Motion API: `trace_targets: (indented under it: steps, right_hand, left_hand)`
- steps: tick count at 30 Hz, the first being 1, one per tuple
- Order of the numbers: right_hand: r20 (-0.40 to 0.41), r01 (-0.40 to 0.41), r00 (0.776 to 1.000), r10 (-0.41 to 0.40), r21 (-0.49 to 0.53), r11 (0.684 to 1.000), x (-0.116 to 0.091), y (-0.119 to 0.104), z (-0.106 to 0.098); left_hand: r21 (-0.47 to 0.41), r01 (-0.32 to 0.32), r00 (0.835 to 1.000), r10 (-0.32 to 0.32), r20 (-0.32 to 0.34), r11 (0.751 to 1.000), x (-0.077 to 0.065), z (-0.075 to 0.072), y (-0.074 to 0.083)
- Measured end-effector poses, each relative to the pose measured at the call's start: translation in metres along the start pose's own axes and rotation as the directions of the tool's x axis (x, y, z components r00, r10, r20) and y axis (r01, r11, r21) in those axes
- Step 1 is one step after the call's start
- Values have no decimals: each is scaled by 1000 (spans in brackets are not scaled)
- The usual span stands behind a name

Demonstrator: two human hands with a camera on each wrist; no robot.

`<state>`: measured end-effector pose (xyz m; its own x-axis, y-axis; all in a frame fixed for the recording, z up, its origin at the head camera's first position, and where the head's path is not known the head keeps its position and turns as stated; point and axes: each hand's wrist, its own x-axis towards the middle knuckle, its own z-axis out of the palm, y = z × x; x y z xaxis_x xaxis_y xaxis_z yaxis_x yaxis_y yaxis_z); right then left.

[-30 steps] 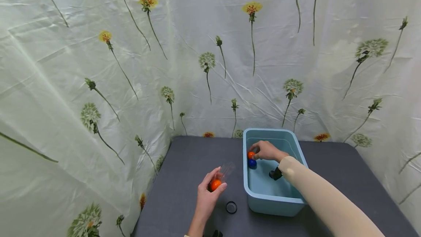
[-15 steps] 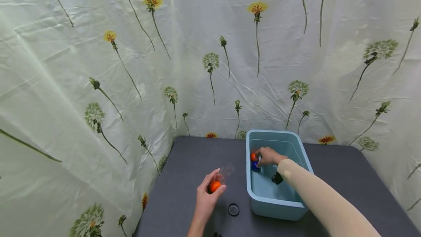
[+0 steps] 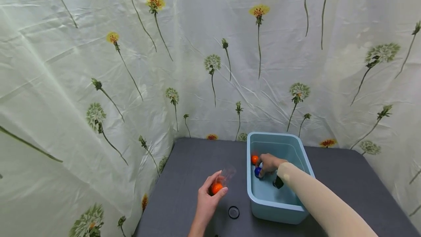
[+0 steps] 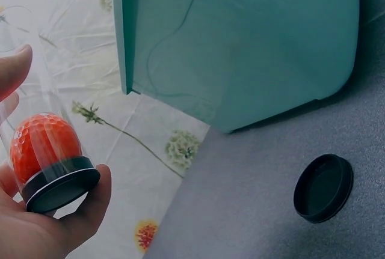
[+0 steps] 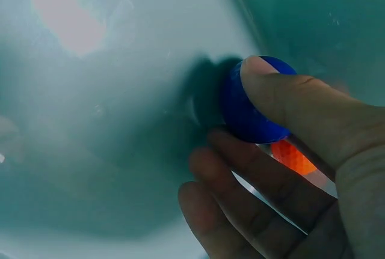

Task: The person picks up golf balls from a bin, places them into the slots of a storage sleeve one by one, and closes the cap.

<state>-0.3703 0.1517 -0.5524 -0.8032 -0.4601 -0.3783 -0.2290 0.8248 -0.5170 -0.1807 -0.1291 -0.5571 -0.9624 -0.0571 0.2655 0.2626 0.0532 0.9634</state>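
Observation:
My left hand [image 3: 208, 203] grips a clear tube [image 3: 229, 173] over the table, left of a light blue bin [image 3: 277, 213]. Inside that tube an orange dimpled golf ball [image 4: 43, 142] sits against a black end cap [image 4: 63, 187]. Down in the bin, my right hand [image 3: 270, 163] pinches a blue ball [image 5: 249, 115] between thumb and index finger, while its other fingers stay apart from the ball. A second orange ball [image 3: 254, 160] lies by the bin's left wall, partly hidden behind the hand in the right wrist view.
A loose black cap [image 3: 234, 212] lies on the dark grey table [image 3: 194, 164] between the left hand and the bin. Behind the table hangs a pale curtain [image 3: 197, 65] printed with dandelions.
The right hand has shifted from the orange ball to the blue one, which has moved slightly away from the bin's left wall. The left hand still grips the tube.

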Motion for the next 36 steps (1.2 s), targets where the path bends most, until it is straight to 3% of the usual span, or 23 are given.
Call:
trace_targets:
  steps: [10, 21, 29, 36]
  right_hand:
    - [1, 6, 1000, -6, -50, 999, -10, -2, -6]
    - [-41, 67, 996, -75, -170, 983, -31, -10, -16]
    - [-65, 139, 986, -156, -222, 965, -55, -30, -24]
    - [-86, 187, 973, -214, -251, 950, -75, -48, -28]
  left_hand:
    - [-4, 2, 1000, -2, 10, 1000, -2, 5, -1]
    - [14, 31, 999, -32, 17, 999, -4, 9, 4]
    - [17, 53, 998, -53, 18, 998, -7, 8, 4]
    - [4, 29, 999, -29, 19, 1000, -8, 8, 4]
